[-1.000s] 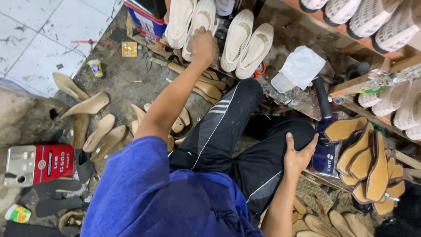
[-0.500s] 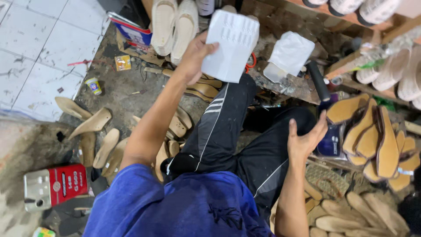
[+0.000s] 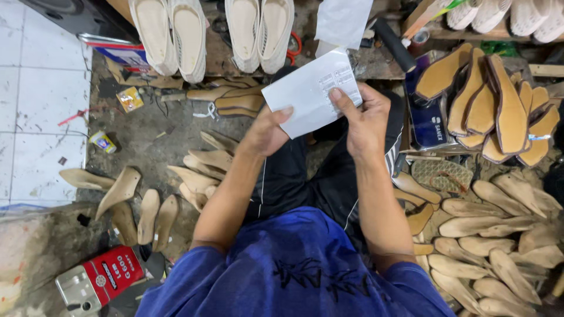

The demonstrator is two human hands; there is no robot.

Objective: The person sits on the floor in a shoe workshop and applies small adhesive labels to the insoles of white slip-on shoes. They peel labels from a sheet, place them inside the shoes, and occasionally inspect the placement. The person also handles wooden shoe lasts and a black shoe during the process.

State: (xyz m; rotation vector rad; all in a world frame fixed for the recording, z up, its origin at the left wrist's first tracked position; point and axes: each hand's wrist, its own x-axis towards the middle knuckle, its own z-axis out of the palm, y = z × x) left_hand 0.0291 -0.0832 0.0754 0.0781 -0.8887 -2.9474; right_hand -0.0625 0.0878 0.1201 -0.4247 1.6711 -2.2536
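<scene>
A white sheet of paper (image 3: 308, 91) with a small printed table on it is held up over my lap by both hands. My left hand (image 3: 267, 132) grips its lower left edge with the thumb on top. My right hand (image 3: 361, 120) holds the right side, thumb pressed on the print. Below the sheet are my black track trousers (image 3: 294, 176) and blue shirt (image 3: 294, 270); I sit on the floor.
Two pairs of cream shoes (image 3: 211, 32) stand on the ledge ahead. Tan insoles (image 3: 493, 105) are stacked at the right, wooden shoe lasts (image 3: 499, 235) lie lower right and more lasts (image 3: 141, 205) at the left. A red tin (image 3: 103, 279) sits lower left, a black roll (image 3: 395, 44) and white bag (image 3: 343, 20) ahead.
My left hand, which reached up near the cream shoes, has drawn back holding the white sheet. My right hand left my knee and took hold of the sheet too.
</scene>
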